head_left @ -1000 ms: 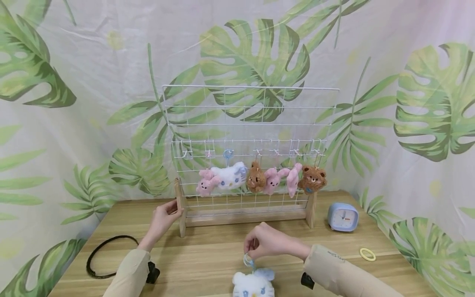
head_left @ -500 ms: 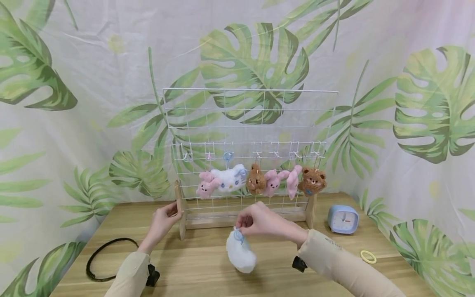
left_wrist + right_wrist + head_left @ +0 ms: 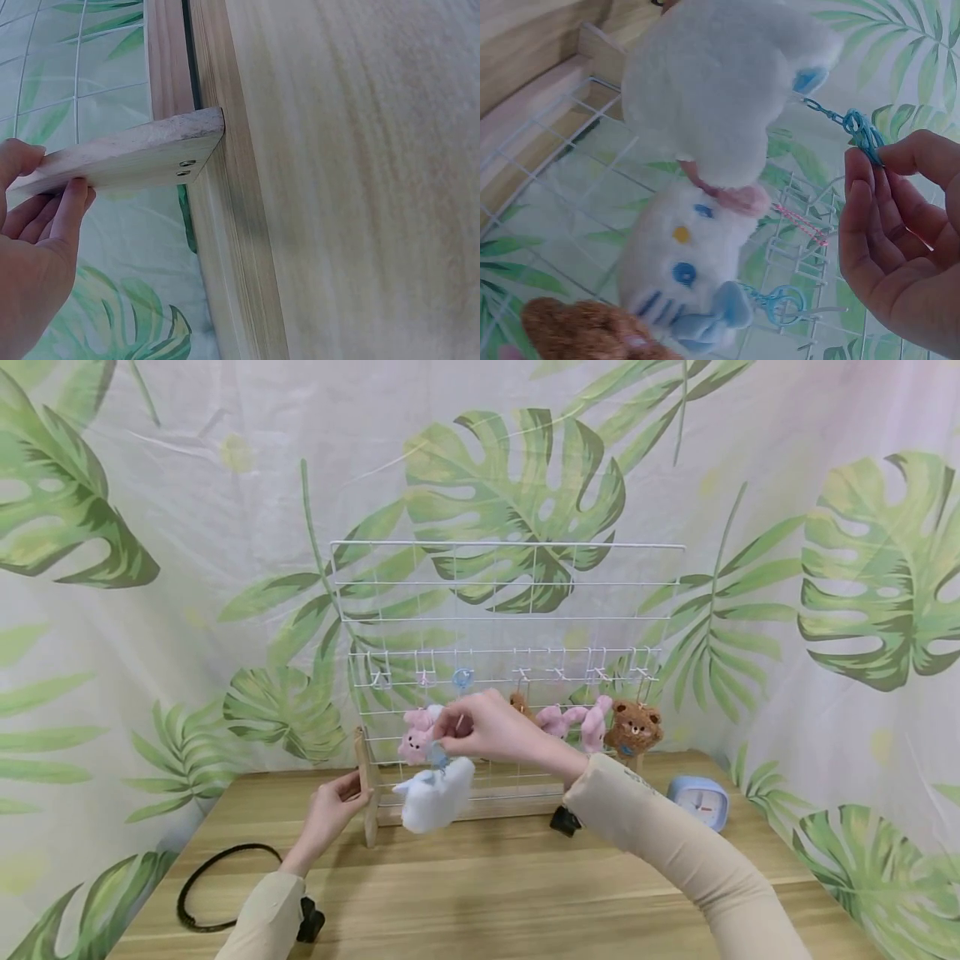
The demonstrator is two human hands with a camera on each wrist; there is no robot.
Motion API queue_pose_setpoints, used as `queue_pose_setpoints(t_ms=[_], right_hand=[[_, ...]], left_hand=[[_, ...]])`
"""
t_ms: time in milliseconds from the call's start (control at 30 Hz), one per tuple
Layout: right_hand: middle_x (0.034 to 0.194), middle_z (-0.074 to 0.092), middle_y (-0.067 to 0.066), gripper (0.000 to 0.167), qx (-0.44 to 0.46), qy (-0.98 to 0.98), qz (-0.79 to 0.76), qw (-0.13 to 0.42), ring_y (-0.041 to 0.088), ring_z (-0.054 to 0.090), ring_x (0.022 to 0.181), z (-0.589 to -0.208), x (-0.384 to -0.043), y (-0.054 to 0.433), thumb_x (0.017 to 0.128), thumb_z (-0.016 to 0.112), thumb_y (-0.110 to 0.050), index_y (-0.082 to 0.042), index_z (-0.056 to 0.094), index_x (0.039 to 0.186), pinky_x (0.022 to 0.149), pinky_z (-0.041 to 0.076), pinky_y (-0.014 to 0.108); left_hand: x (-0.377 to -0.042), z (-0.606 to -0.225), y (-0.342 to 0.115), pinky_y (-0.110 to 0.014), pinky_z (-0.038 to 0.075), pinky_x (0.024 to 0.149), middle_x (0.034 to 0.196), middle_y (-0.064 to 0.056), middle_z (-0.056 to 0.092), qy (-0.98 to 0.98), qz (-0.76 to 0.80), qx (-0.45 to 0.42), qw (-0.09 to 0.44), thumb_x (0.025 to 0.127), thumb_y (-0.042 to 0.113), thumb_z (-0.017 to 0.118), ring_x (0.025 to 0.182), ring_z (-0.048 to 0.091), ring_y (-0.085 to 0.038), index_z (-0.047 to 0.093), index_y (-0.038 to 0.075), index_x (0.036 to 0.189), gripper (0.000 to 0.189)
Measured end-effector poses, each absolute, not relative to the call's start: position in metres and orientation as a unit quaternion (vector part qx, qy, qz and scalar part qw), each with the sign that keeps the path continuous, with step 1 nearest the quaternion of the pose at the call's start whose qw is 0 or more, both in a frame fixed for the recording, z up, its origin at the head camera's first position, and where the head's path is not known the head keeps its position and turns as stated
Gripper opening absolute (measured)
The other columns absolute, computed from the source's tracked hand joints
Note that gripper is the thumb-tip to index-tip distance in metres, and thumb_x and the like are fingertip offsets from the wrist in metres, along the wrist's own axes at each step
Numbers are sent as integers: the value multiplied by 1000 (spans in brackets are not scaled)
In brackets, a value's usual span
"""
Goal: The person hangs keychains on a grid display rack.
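My right hand (image 3: 487,731) pinches the blue ring of a white plush keychain (image 3: 437,795), which dangles in front of the rack's left part. In the right wrist view the plush keychain (image 3: 712,82) shows its furry white back, with a short blue chain (image 3: 829,112) up to my fingertips. Behind it hangs a white cat-face plush (image 3: 686,259) with a blue bow. My left hand (image 3: 335,810) grips the left wooden side post (image 3: 366,785) of the wire rack (image 3: 510,543); in the left wrist view thumb and fingers lie on both faces of the post (image 3: 142,154).
Pink plush toys (image 3: 415,745) and brown bears (image 3: 636,727) hang from hooks on the rack. The leftmost hook (image 3: 378,678) carries no toy. A blue clock (image 3: 699,802) stands right, partly behind the right sleeve. A black cord loop (image 3: 183,893) lies left on the table (image 3: 450,902).
My right hand has lifted the white plush keychain from the table's front, up and leftward to the rack, and the plush has turned its back. The left hand stays on the post.
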State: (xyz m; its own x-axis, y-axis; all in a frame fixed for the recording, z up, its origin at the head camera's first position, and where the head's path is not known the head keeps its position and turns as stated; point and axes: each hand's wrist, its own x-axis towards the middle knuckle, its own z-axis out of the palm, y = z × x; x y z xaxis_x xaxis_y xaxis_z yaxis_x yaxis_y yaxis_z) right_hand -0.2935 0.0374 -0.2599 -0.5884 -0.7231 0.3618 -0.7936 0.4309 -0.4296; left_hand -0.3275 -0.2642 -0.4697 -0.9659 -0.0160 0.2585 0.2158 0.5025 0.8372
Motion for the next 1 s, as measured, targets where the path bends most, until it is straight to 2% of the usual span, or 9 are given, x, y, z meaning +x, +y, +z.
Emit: queue_pose_setpoints(t_ms=[233, 400, 500, 800, 1000], right_hand=[[87, 75, 2, 9, 441, -851, 279, 62, 4, 65, 70, -237, -310, 10, 92, 65, -10, -10, 74, 94, 66, 52, 13], [90, 75, 4, 11, 440, -851, 278, 72, 9, 67, 76, -223, -320, -8, 93, 64, -9, -7, 74, 98, 70, 52, 13], [89, 75, 2, 10, 436, -853, 276, 82, 8, 66, 77, -217, -326, -18, 93, 64, -10, -10, 74, 96, 71, 52, 13], [91, 74, 4, 11, 431, -854, 278, 88, 9, 66, 79, -215, -342, -42, 93, 64, -9, -9, 74, 97, 71, 51, 12], [92, 75, 3, 12, 418, -860, 279, 85, 10, 67, 82, -218, -352, -50, 94, 63, -8, -9, 75, 98, 71, 52, 13]], left_hand=[[-329, -473, -264, -23, 58, 89, 129, -30, 62, -855, -500, -58, 126, 96, 9, 63, 120, 63, -40, 52, -11, 137, 47], [-328, -470, -265, -26, 59, 90, 130, -30, 62, -859, -494, -57, 123, 97, 12, 62, 121, 62, -40, 52, -11, 138, 48], [-327, -468, -265, -30, 59, 91, 131, -30, 61, -862, -490, -56, 118, 97, 12, 62, 122, 62, -41, 51, -10, 138, 48], [-328, -469, -264, -34, 59, 93, 129, -27, 64, -868, -480, -50, 112, 97, 11, 62, 121, 63, -39, 52, -8, 138, 46], [-329, -470, -263, -30, 59, 91, 129, -27, 64, -864, -487, -52, 117, 97, 11, 62, 120, 63, -39, 53, -8, 138, 46]])
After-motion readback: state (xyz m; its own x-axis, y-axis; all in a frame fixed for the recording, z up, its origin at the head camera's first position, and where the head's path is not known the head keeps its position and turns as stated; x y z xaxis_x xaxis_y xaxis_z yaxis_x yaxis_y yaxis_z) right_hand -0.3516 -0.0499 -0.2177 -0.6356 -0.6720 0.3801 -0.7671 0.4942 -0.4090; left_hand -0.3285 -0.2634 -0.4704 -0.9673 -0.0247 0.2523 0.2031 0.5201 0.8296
